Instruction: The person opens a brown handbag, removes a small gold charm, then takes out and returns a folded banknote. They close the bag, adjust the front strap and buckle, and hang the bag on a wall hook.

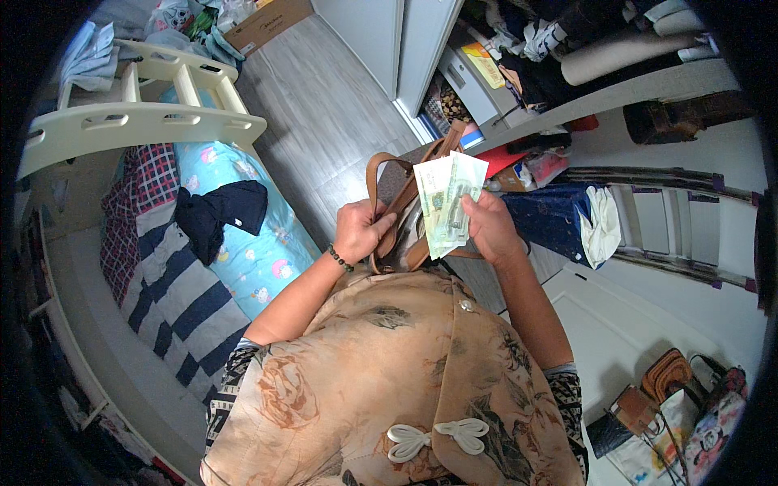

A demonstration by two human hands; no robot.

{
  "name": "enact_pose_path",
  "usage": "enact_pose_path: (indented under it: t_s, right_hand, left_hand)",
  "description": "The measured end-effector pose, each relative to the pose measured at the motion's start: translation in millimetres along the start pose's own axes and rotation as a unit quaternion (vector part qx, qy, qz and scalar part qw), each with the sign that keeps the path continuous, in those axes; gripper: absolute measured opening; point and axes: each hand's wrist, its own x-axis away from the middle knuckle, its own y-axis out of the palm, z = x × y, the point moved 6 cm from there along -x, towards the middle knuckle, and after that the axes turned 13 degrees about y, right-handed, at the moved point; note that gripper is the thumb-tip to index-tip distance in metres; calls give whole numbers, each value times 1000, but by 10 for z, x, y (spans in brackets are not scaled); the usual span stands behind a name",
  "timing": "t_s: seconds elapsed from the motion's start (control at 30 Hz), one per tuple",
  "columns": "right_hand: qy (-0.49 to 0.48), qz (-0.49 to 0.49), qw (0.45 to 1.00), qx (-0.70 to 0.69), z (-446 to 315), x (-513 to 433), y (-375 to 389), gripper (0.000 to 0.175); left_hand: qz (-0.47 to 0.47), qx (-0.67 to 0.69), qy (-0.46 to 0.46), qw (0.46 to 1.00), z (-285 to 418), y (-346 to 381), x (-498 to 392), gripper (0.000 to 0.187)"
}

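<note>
My left hand, with a dark beaded bracelet at its wrist, grips the edge of a brown leather handbag just in front of my body. The bag's mouth is open and shows a pale lining; one strap loops up beyond the hand. Its lower part is hidden. In my right hand are a few green and white banknotes, fanned slightly and pinched under the thumb. The notes stand over the right side of the bag and cover part of it.
A bunk bed with a cream ladder and dark clothing on its bedding is at left. Open shelves with clothes and a drawer unit lie ahead right. A folded ladder and a blue bag stand right; bags hang near a white door.
</note>
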Motion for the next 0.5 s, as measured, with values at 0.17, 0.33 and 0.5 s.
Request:
enact_pose_path:
  t_s: [0.17, 0.33, 0.5]
  right_hand:
    - [16, -12, 1000, -20, 17, -2, -10, 30]
    - [13, -34, 999, -27, 7, 18, 31, 33]
    - [23, -39, 998, -36, 31, 34, 2, 37]
  left_hand:
    - [17, -5, 18, 1000, 14, -35, 7, 20]
    - [23, -16, 42, 999, 34, -69, 25, 24]
    - [2, -3, 4, 1000, -31, -48, 65, 20]
